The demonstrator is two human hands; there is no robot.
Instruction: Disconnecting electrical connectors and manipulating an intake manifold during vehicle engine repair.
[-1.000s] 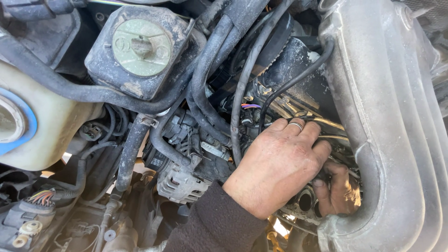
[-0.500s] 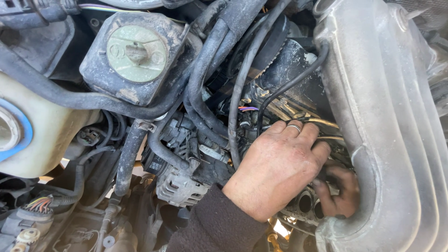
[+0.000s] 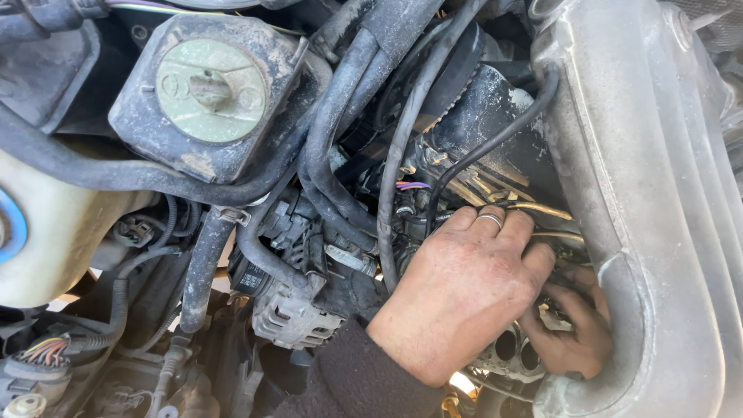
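Two hands are down in the engine bay, both low at the right of the head view. Your left hand (image 3: 464, 298) lies palm-down, back toward the camera, with a dark sleeve (image 3: 356, 379) at the wrist and a ring (image 3: 491, 220) on one finger. Its fingers (image 3: 507, 232) lie close together and reach forward onto the brass-coloured metal pipes (image 3: 542, 210) beside the pale cast housing (image 3: 658, 201); the tips are hidden behind the pipes, so you cannot tell whether they pinch anything. Your right hand (image 3: 573, 333) sits lower and deeper, just beside the left, tucked against the curved wall of the housing. Its fingers are curled, touching a small metal part with round openings (image 3: 515, 348); the grip itself is hidden in shadow and cannot be told.

Surroundings:
- Black hoses (image 3: 340, 147) and a thin black cable (image 3: 395, 178) run down from the top to just left of your left hand.
- An alternator (image 3: 298, 313) sits left of the sleeve, near it.
- A dusty black reservoir with a green round cap (image 3: 210, 89) is at upper left, well apart from both hands.
- A whitish plastic tank (image 3: 54, 232) with a blue-ringed cap is at the far left edge.
- A multicoloured wire bundle (image 3: 42, 352) shows at lower left.
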